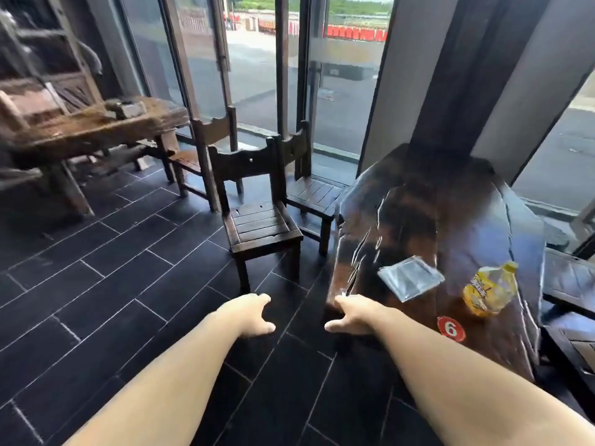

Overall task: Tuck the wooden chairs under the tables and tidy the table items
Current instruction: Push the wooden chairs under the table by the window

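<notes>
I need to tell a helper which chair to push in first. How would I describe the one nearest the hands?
Find the dark slab table with the red number 6 sticker. Left of it, on the black tiles, yours is the nearest chair, standing clear; the chair behind it sits by the table's edge, and a third chair stands farther left.

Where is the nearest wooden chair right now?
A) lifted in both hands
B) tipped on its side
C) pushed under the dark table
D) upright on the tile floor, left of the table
D: the nearest wooden chair stands upright on the tiles with its whole seat showing, left of the dark table; the left hand and right hand hold nothing.
</notes>
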`<action>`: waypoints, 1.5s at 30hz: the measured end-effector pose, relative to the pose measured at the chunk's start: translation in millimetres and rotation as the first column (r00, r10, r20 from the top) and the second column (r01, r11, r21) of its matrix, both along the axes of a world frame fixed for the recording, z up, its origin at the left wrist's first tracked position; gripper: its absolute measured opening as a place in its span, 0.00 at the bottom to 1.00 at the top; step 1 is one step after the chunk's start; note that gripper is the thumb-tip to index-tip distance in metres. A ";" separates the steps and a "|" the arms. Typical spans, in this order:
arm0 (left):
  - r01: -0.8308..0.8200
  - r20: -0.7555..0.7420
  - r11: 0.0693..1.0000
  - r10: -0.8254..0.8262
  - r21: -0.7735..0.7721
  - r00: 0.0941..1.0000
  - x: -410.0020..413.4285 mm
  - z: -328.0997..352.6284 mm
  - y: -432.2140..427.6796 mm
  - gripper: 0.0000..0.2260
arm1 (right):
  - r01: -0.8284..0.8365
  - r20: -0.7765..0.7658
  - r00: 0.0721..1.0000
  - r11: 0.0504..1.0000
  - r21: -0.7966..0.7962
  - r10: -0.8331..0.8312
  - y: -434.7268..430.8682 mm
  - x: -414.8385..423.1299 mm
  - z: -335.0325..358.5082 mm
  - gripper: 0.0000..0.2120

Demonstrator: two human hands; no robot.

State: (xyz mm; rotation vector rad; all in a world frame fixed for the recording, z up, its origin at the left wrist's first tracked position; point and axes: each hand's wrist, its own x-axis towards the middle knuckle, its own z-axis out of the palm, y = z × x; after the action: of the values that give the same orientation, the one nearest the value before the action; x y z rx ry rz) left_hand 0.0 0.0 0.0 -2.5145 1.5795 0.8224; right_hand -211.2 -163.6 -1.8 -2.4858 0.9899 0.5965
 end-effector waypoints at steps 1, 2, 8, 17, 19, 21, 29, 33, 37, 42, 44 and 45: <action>-0.018 -0.004 1.000 0.018 -0.011 1.000 17.9 1.3 5.8 0.34 | -0.012 0.006 1.000 1.000 0.017 0.012 2.7 22.8 -1.2 0.38; -0.043 -0.003 0.999 0.043 -0.025 0.999 35.6 1.4 10.8 0.32 | -0.015 -0.014 1.000 1.000 0.013 0.015 6.5 46.0 0.8 0.38; -0.158 -0.007 0.987 0.158 -0.039 0.987 136.1 7.0 45.1 0.27 | -0.118 0.025 0.993 0.993 0.027 0.117 40.6 193.4 10.0 0.36; -0.300 0.034 0.954 0.299 0.009 0.953 252.8 16.6 76.6 0.29 | -0.228 0.028 0.973 0.973 0.035 0.227 47.9 330.3 15.4 0.36; -0.316 0.036 0.949 0.315 0.022 0.948 276.4 17.4 73.7 0.29 | -0.256 0.025 0.967 0.966 0.039 0.255 40.6 356.3 13.4 0.35; -0.323 0.044 0.946 0.322 0.031 0.946 301.6 17.4 67.0 0.30 | -0.272 0.015 0.962 0.962 0.036 0.272 31.5 383.8 12.2 0.34; -0.357 0.072 0.933 0.354 0.039 0.933 441.7 12.0 2.8 0.28 | -0.334 -0.004 0.942 0.942 0.037 0.335 -41.1 531.5 1.8 0.28; -0.390 0.067 0.920 0.387 0.039 0.920 516.2 15.6 -40.0 0.28 | -0.346 0.002 0.938 0.937 0.048 0.346 -86.0 608.3 0.6 0.29; -0.389 0.073 0.921 0.387 0.029 0.919 577.2 29.1 -83.6 0.29 | -0.347 0.013 0.938 0.937 0.045 0.346 -127.7 670.7 13.0 0.29; -0.383 0.063 0.922 0.379 0.052 0.923 649.6 32.5 -129.9 0.30 | -0.345 -0.004 0.938 0.938 0.042 0.346 -166.6 738.8 23.6 0.28; -0.359 0.066 0.931 0.355 0.059 0.932 678.5 31.9 -147.6 0.30 | -0.339 -0.015 0.941 0.940 0.035 0.339 -178.4 768.3 26.2 0.28; -0.345 0.071 0.936 0.341 0.066 0.937 694.0 30.4 -155.5 0.30 | -0.335 -0.022 0.942 0.942 0.036 0.336 -183.9 784.4 26.7 0.28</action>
State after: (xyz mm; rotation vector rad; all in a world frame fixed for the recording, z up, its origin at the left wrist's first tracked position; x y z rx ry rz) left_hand 694.0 -155.5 30.4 -2.7694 1.0807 0.8123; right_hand 573.1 -347.5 24.8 -2.6437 0.5596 0.7448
